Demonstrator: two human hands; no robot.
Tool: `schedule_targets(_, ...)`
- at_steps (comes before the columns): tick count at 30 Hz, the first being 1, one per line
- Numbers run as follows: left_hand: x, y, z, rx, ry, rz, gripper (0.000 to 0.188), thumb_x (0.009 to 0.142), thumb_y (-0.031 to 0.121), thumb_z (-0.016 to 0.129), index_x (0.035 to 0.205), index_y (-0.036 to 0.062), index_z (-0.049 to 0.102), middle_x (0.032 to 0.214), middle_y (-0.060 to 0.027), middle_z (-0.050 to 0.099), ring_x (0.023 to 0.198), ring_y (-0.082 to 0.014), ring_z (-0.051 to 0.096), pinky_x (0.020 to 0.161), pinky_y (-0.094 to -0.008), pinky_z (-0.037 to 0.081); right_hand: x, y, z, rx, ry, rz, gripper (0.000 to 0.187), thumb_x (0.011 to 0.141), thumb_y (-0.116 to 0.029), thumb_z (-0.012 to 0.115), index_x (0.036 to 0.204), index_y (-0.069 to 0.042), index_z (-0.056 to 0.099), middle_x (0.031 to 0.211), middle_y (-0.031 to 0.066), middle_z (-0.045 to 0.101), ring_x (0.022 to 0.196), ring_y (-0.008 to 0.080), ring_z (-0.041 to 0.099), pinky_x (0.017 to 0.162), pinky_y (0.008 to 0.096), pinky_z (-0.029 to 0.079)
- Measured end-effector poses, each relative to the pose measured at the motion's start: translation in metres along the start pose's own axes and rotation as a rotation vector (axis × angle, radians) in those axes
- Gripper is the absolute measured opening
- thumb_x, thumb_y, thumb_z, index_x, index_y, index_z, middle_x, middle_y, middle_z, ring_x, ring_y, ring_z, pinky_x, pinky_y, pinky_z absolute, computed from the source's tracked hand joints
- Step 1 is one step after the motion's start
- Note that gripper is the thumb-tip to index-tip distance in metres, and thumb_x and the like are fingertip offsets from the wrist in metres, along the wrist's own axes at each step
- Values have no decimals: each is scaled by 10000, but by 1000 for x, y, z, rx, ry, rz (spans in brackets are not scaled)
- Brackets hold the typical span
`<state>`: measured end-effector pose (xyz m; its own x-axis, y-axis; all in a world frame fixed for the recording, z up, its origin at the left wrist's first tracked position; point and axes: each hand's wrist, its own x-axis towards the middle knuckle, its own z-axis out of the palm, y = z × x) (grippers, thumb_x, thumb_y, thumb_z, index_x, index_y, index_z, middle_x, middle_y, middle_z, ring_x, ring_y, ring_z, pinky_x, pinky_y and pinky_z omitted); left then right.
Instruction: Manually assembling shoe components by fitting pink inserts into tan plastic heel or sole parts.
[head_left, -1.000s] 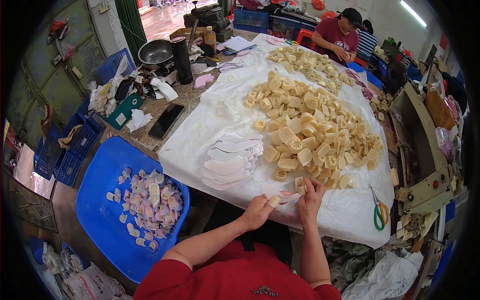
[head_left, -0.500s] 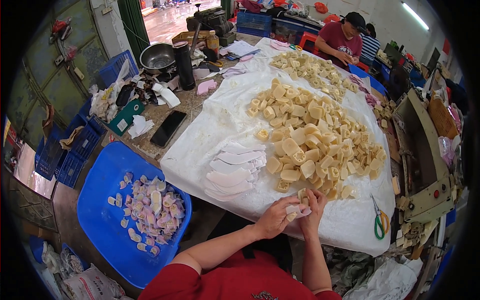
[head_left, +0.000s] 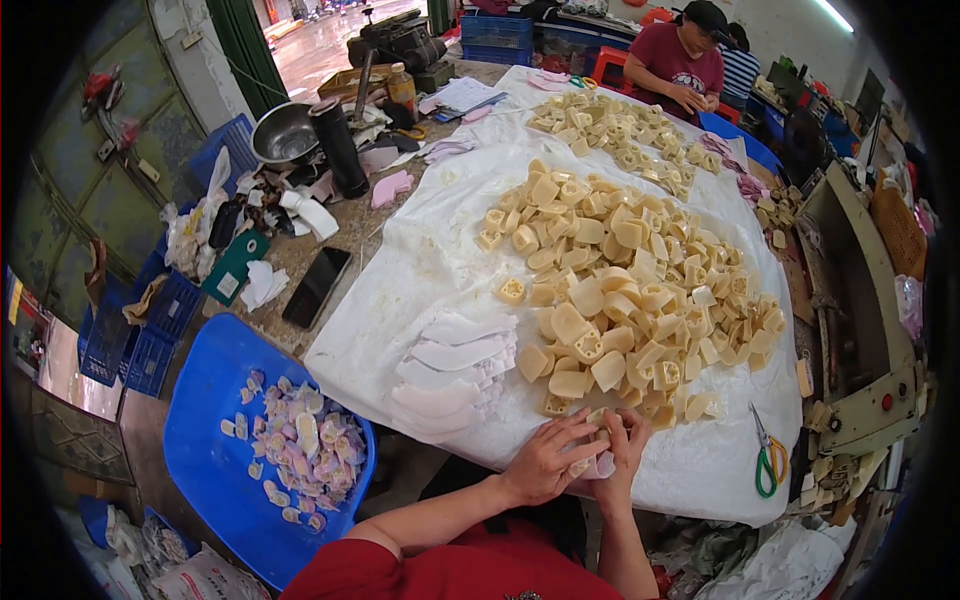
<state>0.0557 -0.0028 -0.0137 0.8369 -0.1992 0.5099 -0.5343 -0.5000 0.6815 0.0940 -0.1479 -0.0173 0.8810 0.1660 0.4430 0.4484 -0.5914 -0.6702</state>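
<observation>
White sheeting covers the worktable, and I'm looking down on it from afar. At lower centre, one beige piece sits between two hands: the right hand curls round it, fingers grasping; the left hand seems to be pinching a pale strip against it. Two-sided grip, I'd say to keep the piece steady under the strip. Its long axis? Fingers cover most of it, so I can't tell which way it points. Just above, a beige heap, probably kept close for easy picking; left of that, fanned strips, overlapped perhaps so each lifts singly. Lower left, a blue tub holds pinkish-wrapped pieces. Over at lower right, scissors lie unheld, blades toward the top.
</observation>
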Motion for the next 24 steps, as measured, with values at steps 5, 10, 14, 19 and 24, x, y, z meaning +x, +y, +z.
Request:
schedule_targets(5, 2, 3, -4, -96, 12, -42, 361, 847, 92, 532, 1204, 109, 580, 1220, -127, 529, 1246, -341, 447, 1021, -444, 375, -4, 2, -3, 50, -46, 37, 405, 699, -83, 646, 1102, -94, 607, 1126, 162, 486, 1013, 339, 459, 856, 406, 402)
schedule_targets(10, 4, 5, -1, -108, 35, -66, 316, 860, 78, 530, 1168, 50, 597, 1196, -148, 548, 1216, -361, 478, 998, -436, 410, -1, 1, -4, 21, -49, 32, 392, 690, -89, 646, 1081, -90, 616, 1110, 168, 492, 1003, 342, 465, 847, 414, 405)
schedule_targets(14, 2, 4, 0, -117, 29, -96, 299, 878, 92, 524, 1156, 11, 597, 1190, -165, 556, 1205, -377, 486, 993, -425, 423, 1, 0, -8, 13, -84, 21, 393, 683, -6, 662, 1066, -79, 620, 1117, 165, 482, 1014, 326, 479, 842, 377, 435)
schedule_targets(19, 0, 3, 2, -115, 33, -80, 316, 941, 179, 460, 1157, -15, 583, 1165, -203, 574, 1162, -416, 513, 972, -435, 438, 1, 0, -10, 34, -82, 17, 405, 638, -58, 682, 1039, -84, 632, 1099, 171, 498, 986, 338, 472, 831, 408, 415)
schedule_targets(24, 0, 7, 3, -81, 60, -78, 331, 835, 5, 523, 1159, -24, 578, 1164, -152, 588, 1177, -351, 520, 981, -401, 444, -4, 2, -10, 77, -65, 29, 426, 637, -43, 691, 1055, -85, 621, 1113, 174, 496, 989, 338, 480, 826, 405, 430)
